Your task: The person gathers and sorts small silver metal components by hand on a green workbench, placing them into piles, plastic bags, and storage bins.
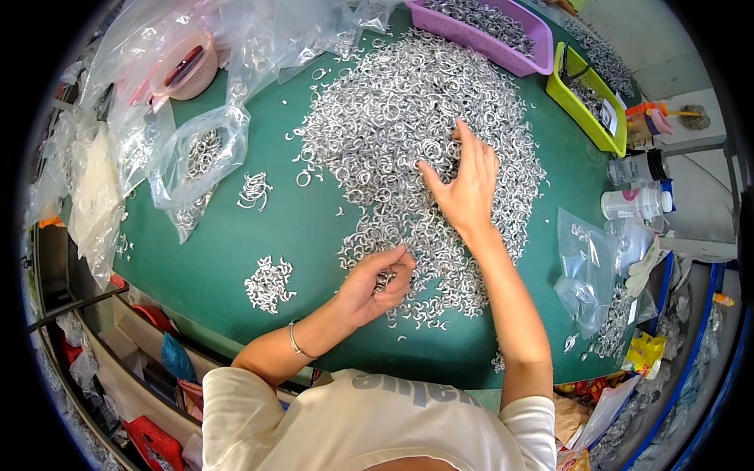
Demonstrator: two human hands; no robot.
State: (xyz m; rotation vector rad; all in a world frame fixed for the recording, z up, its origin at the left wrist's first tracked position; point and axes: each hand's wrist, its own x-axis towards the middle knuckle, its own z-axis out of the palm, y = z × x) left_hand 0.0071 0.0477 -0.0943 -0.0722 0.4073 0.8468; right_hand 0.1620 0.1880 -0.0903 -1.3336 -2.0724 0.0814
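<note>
Rings of silvery metal lie heaped over the middle and far part of the green bench, the heap thinning toward the near edge. The right hand rests flat on the heap with its fingers spread and slightly bent, fingertips touching the rings; it grips nothing that can be seen. The left hand sits at the near fringe of the heap, curled almost closed around a small bunch of rings held between thumb and fingers. A thin bracelet circles the left wrist.

Two small separate clusters of rings lie on bare bench to the left of the heap, one near the near edge and one farther back. A clear plastic bag with some rings inside lies toward the left edge, among more crumpled clear bags. At the far edge stands a purple basket filled with rings, and just beside it toward the far right corner a yellow-green tray. Another clear bag lies near the right edge, with two white bottles just beyond it.
</note>
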